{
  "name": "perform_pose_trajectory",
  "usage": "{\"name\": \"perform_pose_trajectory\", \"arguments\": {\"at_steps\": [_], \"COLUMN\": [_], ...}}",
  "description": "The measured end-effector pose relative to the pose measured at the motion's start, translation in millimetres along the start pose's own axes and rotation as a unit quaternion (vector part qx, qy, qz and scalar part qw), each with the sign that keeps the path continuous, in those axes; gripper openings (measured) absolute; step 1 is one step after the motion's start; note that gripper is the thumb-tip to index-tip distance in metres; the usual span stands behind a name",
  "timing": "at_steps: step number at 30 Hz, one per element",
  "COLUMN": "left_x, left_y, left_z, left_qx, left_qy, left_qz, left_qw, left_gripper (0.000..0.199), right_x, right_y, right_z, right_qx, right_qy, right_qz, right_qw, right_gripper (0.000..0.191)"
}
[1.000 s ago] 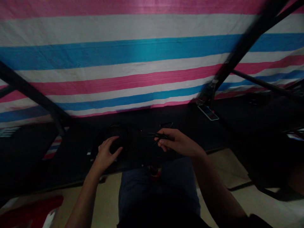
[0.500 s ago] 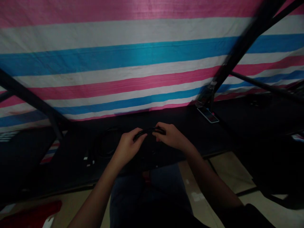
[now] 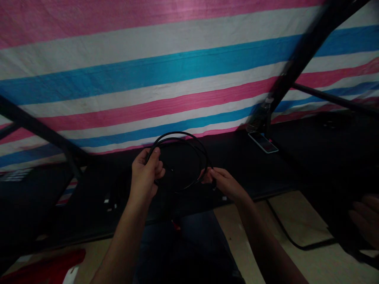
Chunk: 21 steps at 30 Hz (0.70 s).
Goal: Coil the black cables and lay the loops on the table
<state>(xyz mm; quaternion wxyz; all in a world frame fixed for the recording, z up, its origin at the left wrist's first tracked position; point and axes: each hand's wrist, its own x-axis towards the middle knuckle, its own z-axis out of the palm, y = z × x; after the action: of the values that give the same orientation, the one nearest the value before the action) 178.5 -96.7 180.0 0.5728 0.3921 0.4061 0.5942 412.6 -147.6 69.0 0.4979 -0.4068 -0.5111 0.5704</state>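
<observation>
A black cable [image 3: 181,133], wound in a loose coil of a few turns, is held up above the dark tabletop [image 3: 237,173]. My left hand [image 3: 146,167] is closed on the coil's left side, thumb pressed over the strands. At the coil's right side, my right hand [image 3: 223,181] pinches the cable between thumb and fingers. One cable end hangs just under the right fingers, its tip too dark to make out. To the left of my left hand lie more dark cables with pale plugs [image 3: 108,202]; their outlines blur into the table.
A phone [image 3: 263,142] lies at the back right beside a clear bottle [image 3: 258,116]. Black metal legs [image 3: 296,65] slant up on both sides before a striped sheet [image 3: 166,86]. Another person's hand [image 3: 367,217] shows at the right edge. Red cloth [image 3: 50,266] lies lower left.
The cable was bunched between my close hands; now it stands open as a round coil. My hands have moved apart, the left one raised. Another person's hand has appeared at the right.
</observation>
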Motion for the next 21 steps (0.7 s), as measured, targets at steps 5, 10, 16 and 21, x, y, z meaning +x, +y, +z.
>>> {"name": "perform_pose_trajectory", "arguments": {"at_steps": [5, 10, 16, 21], "left_x": [20.1, 30.2, 26.7, 8.0], "left_y": [-34.3, -73.1, -113.1, -136.6], "left_z": [-8.9, -33.5, -45.6, -51.3], "left_qx": [-0.048, -0.154, -0.168, -0.116], "left_qy": [0.048, 0.122, 0.138, 0.13], "left_qz": [-0.025, -0.098, -0.154, -0.159], "left_qw": [0.997, 0.976, 0.964, 0.972], "left_gripper": [0.039, 0.044, 0.044, 0.045], "right_x": [-6.7, -10.3, -3.3, 21.9], "right_y": [18.1, 32.6, 61.7, 77.9], "right_z": [27.1, 40.7, 29.6, 28.7], "right_qx": [0.3, 0.507, 0.489, 0.329], "right_qy": [0.062, 0.155, 0.267, 0.287], "right_qz": [0.061, 0.104, 0.153, 0.176], "right_qw": [0.95, 0.841, 0.816, 0.882], "right_gripper": [0.046, 0.046, 0.026, 0.023]}}
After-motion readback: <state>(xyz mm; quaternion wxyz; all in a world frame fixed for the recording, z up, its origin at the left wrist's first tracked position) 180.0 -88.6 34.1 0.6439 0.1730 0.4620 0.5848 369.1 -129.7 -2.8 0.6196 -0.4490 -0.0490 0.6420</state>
